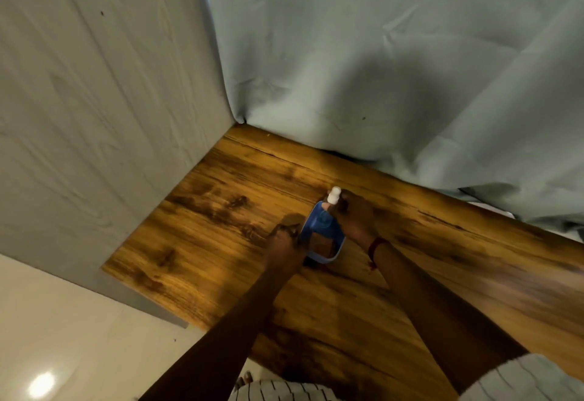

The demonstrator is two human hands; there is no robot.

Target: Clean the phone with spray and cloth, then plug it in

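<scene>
Striped clothing fills the bottom edge. Both forearms reach out over the wooden table. Left hand: fingers curled on the left edge of the blue phone, which is held tilted just above the tabletop. Right hand: wrapped round a spray bottle directly over the phone's top end, only the white cap visible. Image blurred. Grey curtain behind.

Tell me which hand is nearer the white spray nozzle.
Right. The right hand is wrapped just beneath the white spray nozzle, touching it. The left hand is lower and to the left, holding the left edge of the blue phone, apart from the nozzle.
</scene>
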